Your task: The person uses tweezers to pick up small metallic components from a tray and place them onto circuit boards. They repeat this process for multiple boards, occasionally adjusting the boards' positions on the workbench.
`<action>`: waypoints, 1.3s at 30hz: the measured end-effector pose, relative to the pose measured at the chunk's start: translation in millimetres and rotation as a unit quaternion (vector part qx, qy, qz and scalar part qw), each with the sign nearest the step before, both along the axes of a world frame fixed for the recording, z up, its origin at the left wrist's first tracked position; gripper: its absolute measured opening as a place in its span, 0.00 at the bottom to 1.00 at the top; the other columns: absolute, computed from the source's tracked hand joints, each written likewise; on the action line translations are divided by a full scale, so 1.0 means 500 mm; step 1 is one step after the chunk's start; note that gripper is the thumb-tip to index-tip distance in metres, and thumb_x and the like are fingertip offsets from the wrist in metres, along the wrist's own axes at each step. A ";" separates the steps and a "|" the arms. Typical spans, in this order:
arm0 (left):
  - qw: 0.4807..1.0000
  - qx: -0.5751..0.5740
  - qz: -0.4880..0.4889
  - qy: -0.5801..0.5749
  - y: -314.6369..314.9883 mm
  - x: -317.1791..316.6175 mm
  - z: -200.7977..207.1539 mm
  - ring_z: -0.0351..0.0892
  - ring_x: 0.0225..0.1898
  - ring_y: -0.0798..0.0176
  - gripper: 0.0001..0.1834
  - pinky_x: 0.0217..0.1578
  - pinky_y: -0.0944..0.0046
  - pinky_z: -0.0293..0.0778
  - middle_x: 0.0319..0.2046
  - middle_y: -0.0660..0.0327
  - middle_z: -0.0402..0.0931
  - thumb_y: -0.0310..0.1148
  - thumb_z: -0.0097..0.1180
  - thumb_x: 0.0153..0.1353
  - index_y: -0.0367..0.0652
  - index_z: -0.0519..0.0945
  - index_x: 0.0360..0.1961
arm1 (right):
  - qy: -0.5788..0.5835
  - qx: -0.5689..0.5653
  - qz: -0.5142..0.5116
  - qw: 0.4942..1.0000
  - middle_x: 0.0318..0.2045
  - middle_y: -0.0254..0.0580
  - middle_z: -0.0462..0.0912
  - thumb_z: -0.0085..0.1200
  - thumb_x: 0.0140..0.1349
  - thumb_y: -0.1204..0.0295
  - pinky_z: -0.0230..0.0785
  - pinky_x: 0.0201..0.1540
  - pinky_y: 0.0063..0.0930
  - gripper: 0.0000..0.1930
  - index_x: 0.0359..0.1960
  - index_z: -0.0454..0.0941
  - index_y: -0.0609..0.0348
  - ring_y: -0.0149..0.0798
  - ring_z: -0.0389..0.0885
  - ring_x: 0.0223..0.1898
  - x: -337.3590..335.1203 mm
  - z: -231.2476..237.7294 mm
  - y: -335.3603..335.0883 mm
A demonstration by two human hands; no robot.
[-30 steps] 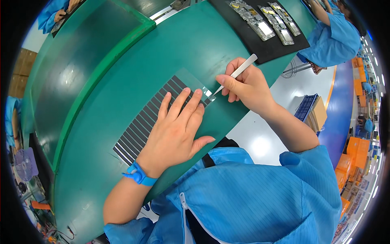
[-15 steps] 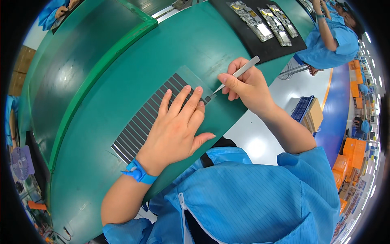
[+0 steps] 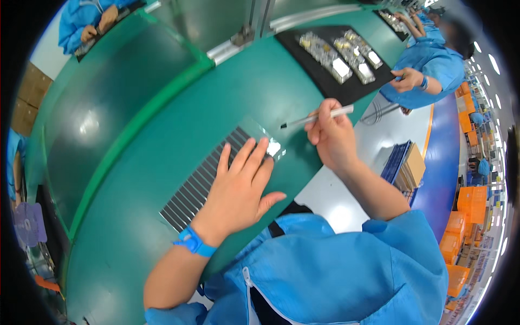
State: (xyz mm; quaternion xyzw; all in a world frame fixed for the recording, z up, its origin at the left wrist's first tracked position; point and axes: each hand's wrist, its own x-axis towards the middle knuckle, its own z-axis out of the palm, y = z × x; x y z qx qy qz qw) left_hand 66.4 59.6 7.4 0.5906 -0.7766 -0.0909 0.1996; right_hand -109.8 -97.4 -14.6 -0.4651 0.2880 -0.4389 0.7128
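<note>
My left hand (image 3: pixel 235 189) lies flat with spread fingers on a clear sheet (image 3: pixel 253 129) bearing rows of dark strips (image 3: pixel 187 197). A blue band (image 3: pixel 194 242) circles that wrist. To the right, my right hand (image 3: pixel 337 138) is raised above the green table (image 3: pixel 260 81), pinching metal tweezers (image 3: pixel 303 122). At the tweezers' tip is a small black piece (image 3: pixel 283 126), just beyond the sheet's far right corner. The sheet's right end is transparent and shines with glare. My left palm and wrist cover part of the strips.
A black mat (image 3: pixel 338 93) with several circuit boards (image 3: pixel 325 57) lies at the far right. A co-worker's hand (image 3: pixel 406 80) is at its edge. A raised green ridge (image 3: pixel 143 122) borders the table's left. Below right stands a blue crate (image 3: pixel 395 162).
My right hand has lifted the tweezers off the sheet's right end, carrying a small black piece up and away. My left hand stays on the sheet. The co-worker's arm has come down toward the mat.
</note>
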 end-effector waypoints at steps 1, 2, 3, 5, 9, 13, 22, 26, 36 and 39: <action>1.000 0.002 0.011 -0.003 0.007 0.015 0.011 0.56 0.64 0.43 0.30 0.61 0.36 0.52 0.63 0.47 0.59 0.49 0.57 0.55 0.35 0.73 0.51 | 0.009 -0.010 0.010 1.000 0.27 0.42 0.79 0.49 0.67 0.62 0.61 0.22 0.13 0.11 0.38 0.66 0.54 0.24 0.70 0.18 0.009 -0.009 -0.004; 1.000 -0.001 0.028 -0.014 0.016 0.031 0.027 0.57 0.64 0.42 0.30 0.61 0.36 0.52 0.63 0.47 0.59 0.49 0.57 0.55 0.36 0.73 0.51 | 0.008 -0.004 0.015 1.000 0.28 0.42 0.79 0.49 0.68 0.61 0.62 0.22 0.14 0.12 0.39 0.66 0.55 0.25 0.71 0.18 0.027 -0.011 -0.008; 0.999 -0.013 0.028 -0.021 0.013 0.042 0.041 0.57 0.64 0.42 0.29 0.61 0.35 0.52 0.63 0.47 0.59 0.49 0.57 0.55 0.37 0.73 0.52 | -0.006 0.009 0.009 1.000 0.28 0.42 0.79 0.48 0.68 0.60 0.63 0.22 0.16 0.12 0.39 0.66 0.54 0.25 0.71 0.18 0.034 0.001 -0.012; 0.999 0.006 0.028 -0.028 0.013 0.062 0.058 0.57 0.64 0.41 0.29 0.60 0.35 0.52 0.63 0.48 0.60 0.49 0.56 0.56 0.40 0.74 0.53 | -0.023 0.063 0.016 0.998 0.29 0.41 0.79 0.51 0.66 0.59 0.65 0.23 0.19 0.12 0.41 0.67 0.53 0.28 0.71 0.18 0.048 0.033 -0.035; 0.997 -0.002 0.040 -0.066 0.005 0.086 0.019 0.56 0.64 0.42 0.26 0.61 0.35 0.51 0.63 0.49 0.60 0.50 0.52 0.60 0.52 0.73 0.57 | -0.090 0.130 0.059 0.986 0.26 0.39 0.79 0.55 0.63 0.61 0.60 0.21 0.18 0.12 0.39 0.69 0.51 0.26 0.70 0.17 0.168 0.079 -0.087; 0.994 -0.038 0.073 -0.078 0.004 0.065 0.028 0.57 0.64 0.43 0.26 0.61 0.35 0.50 0.63 0.49 0.60 0.49 0.51 0.61 0.49 0.73 0.57 | -0.165 0.099 0.141 0.971 0.23 0.37 0.79 0.55 0.62 0.61 0.58 0.19 0.17 0.10 0.36 0.70 0.50 0.25 0.69 0.16 0.319 0.100 -0.107; 0.949 -0.166 0.204 0.173 0.003 0.149 -0.005 0.73 0.48 0.49 0.09 0.49 0.52 0.68 0.46 0.50 0.76 0.29 0.54 0.59 0.38 0.80 0.39 | -0.179 0.117 0.218 0.952 0.23 0.36 0.78 0.53 0.65 0.63 0.56 0.20 0.18 0.08 0.32 0.71 0.50 0.25 0.68 0.16 0.342 0.027 -0.093; 0.893 -0.155 0.269 0.326 -0.003 0.163 -0.011 0.76 0.42 0.55 0.08 0.42 0.61 0.72 0.41 0.51 0.78 0.26 0.49 0.61 0.34 0.80 0.35 | -0.192 0.152 0.180 0.953 0.24 0.34 0.78 0.53 0.65 0.61 0.55 0.21 0.19 0.09 0.32 0.71 0.49 0.25 0.66 0.16 0.338 0.031 -0.110; 0.797 -0.072 0.277 0.532 0.013 0.191 -0.022 0.73 0.36 0.67 0.11 0.39 0.68 0.71 0.35 0.59 0.76 0.29 0.46 0.66 0.33 0.78 0.35 | -0.220 0.189 0.218 0.932 0.24 0.34 0.77 0.53 0.65 0.62 0.56 0.22 0.19 0.09 0.33 0.71 0.50 0.25 0.67 0.17 0.341 0.016 -0.105; 0.812 -0.062 0.262 0.517 0.018 0.197 -0.022 0.73 0.36 0.68 0.10 0.39 0.69 0.71 0.35 0.59 0.76 0.29 0.46 0.66 0.33 0.78 0.36 | -0.213 0.191 0.213 0.934 0.23 0.34 0.77 0.53 0.65 0.62 0.56 0.22 0.20 0.09 0.33 0.71 0.50 0.26 0.66 0.17 0.341 0.009 -0.114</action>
